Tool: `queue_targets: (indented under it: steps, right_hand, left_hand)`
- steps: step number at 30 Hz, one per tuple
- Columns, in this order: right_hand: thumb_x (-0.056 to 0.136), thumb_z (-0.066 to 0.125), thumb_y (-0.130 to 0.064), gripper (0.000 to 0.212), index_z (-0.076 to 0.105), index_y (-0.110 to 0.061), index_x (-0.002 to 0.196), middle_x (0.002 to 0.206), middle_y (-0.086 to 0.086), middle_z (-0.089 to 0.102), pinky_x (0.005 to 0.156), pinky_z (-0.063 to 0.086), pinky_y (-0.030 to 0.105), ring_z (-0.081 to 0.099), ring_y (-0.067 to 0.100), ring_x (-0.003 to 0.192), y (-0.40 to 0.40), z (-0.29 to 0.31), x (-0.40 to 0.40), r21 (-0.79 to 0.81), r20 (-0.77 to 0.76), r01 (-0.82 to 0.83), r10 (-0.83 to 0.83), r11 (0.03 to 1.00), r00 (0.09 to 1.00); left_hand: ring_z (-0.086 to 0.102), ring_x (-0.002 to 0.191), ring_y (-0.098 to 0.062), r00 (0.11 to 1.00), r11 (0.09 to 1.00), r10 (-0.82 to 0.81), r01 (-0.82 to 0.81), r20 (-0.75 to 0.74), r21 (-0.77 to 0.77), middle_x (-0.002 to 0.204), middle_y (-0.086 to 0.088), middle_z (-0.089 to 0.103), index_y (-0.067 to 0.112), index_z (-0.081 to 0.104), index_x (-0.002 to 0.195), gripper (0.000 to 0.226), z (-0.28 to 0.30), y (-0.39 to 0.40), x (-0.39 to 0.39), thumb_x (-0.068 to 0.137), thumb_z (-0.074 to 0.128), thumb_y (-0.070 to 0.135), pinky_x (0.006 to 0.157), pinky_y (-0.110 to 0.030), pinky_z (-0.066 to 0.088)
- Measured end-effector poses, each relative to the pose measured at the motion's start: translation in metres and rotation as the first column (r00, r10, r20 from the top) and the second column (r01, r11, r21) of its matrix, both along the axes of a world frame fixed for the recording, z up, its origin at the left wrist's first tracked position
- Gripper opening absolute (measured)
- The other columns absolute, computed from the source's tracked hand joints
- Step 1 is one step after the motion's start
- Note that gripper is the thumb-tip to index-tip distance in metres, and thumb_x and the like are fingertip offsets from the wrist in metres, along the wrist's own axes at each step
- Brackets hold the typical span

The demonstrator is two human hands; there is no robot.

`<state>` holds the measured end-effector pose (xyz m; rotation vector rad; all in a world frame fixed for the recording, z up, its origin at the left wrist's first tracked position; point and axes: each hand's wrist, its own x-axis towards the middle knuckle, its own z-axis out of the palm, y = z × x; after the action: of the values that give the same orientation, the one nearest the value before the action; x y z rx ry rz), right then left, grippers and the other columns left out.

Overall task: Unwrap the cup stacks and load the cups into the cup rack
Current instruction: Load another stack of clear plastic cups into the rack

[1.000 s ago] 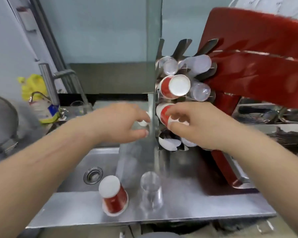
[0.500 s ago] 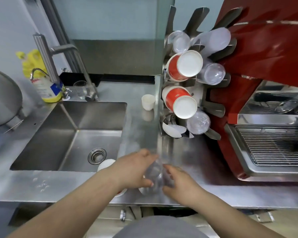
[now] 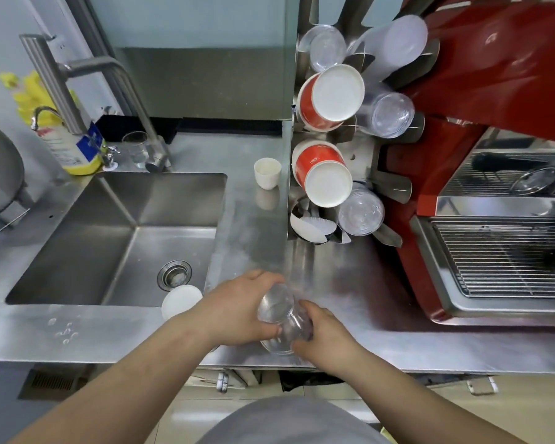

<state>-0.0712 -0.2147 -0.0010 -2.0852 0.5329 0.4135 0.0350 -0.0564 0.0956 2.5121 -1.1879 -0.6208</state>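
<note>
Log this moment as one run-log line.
step: clear cups picked up | left hand: holds cups | right hand: holds cups | rack: part loaded

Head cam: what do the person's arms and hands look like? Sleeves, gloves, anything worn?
Both forearms are bare right down to the bottom of the frame, so no sleeves show. The left hand and right hand have no gloves, and no rings, watch or wristbands are visible. A grey garment covers the torso at the bottom edge.
</note>
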Motion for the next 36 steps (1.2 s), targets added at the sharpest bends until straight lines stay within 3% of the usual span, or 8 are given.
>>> queue_targets:
  steps: [4,7,10,15,26,30,33,36]
  right_hand:
    - [0.054,0.058,-0.042,0.082,0.043,-0.038,0.134,0.124,-0.004,0.051,0.087,0.054,0.030,0.060,0.014,0.106,-0.008,0.007,-0.012,0.050,0.069,0.068,-0.072,0.996,0.995]
    - [0.062,0.062,-0.028,0.069,0.046,-0.046,0.127,0.121,-0.008,0.051,0.077,0.055,0.024,0.064,0.007,0.093,-0.016,0.027,-0.024,0.104,0.167,0.151,-0.167,0.983,0.972]
    - [0.074,0.064,-0.015,0.064,0.047,-0.045,0.128,0.123,-0.011,0.050,0.077,0.055,0.022,0.061,0.004,0.096,-0.026,0.049,-0.036,0.144,0.234,0.199,-0.229,0.969,0.945]
    - [0.077,0.064,-0.008,0.067,0.048,-0.058,0.118,0.125,-0.011,0.057,0.091,0.051,0.032,0.058,0.005,0.110,-0.050,0.078,-0.047,0.135,0.390,0.280,-0.310,0.951,0.867]
    - [0.083,0.063,0.002,0.065,0.049,-0.041,0.130,0.132,-0.004,0.055,0.084,0.054,0.027,0.064,0.008,0.104,-0.094,0.127,-0.043,0.195,0.617,0.404,-0.432,0.894,0.658]
    - [0.085,0.063,0.002,0.059,0.052,-0.033,0.131,0.130,0.000,0.055,0.081,0.051,0.016,0.063,0.004,0.104,-0.104,0.149,-0.026,0.206,0.692,0.403,-0.424,0.892,0.584]
    - [0.083,0.062,0.004,0.062,0.051,-0.031,0.132,0.133,0.001,0.053,0.084,0.051,0.015,0.061,0.002,0.107,-0.111,0.159,-0.015,0.210,0.721,0.407,-0.422,0.889,0.549]
    - [0.083,0.065,0.001,0.062,0.050,-0.032,0.134,0.134,0.000,0.053,0.090,0.052,0.018,0.061,0.001,0.108,-0.115,0.167,-0.004,0.243,0.730,0.417,-0.448,0.876,0.516]
  left_hand:
    - [0.047,0.122,-0.005,0.998,0.995,-0.058,0.059,0.010,-0.082,0.137,0.015,0.041,0.039,0.032,0.141,0.079,0.008,-0.004,-0.009,0.073,0.072,0.046,0.090,-0.016,0.038]
    - [0.040,0.125,0.000,0.990,0.976,-0.126,0.135,0.064,-0.169,0.138,0.019,0.038,0.043,0.028,0.143,0.080,0.024,-0.007,-0.018,0.075,0.070,0.045,0.098,-0.015,0.037]
    - [0.036,0.124,0.003,0.986,0.952,-0.144,0.163,0.090,-0.258,0.138,0.019,0.039,0.037,0.030,0.144,0.083,0.039,-0.016,-0.022,0.074,0.074,0.045,0.095,0.001,0.022]
    - [0.040,0.119,0.003,0.969,0.896,-0.199,0.240,0.145,-0.374,0.134,0.015,0.047,0.028,0.041,0.137,0.083,0.062,-0.039,-0.022,0.064,0.073,0.052,0.095,0.001,0.025]
    - [0.025,0.121,0.026,0.884,0.714,-0.279,0.453,0.376,-0.534,0.125,0.029,0.040,0.032,0.040,0.132,0.077,0.118,-0.090,-0.018,0.064,0.071,0.052,0.099,-0.001,0.025]
    - [0.030,0.123,0.019,0.854,0.676,-0.289,0.503,0.433,-0.539,0.126,0.027,0.040,0.028,0.041,0.131,0.077,0.138,-0.106,-0.011,0.064,0.077,0.045,0.104,-0.008,0.027]
    - [0.041,0.124,-0.001,0.825,0.663,-0.292,0.539,0.484,-0.520,0.130,0.015,0.042,0.024,0.042,0.131,0.077,0.149,-0.115,-0.006,0.066,0.081,0.037,0.105,-0.018,0.033]
    - [0.041,0.122,-0.004,0.807,0.675,-0.282,0.551,0.519,-0.491,0.129,0.013,0.041,0.022,0.044,0.134,0.076,0.158,-0.122,0.002,0.067,0.079,0.034,0.105,-0.016,0.032]
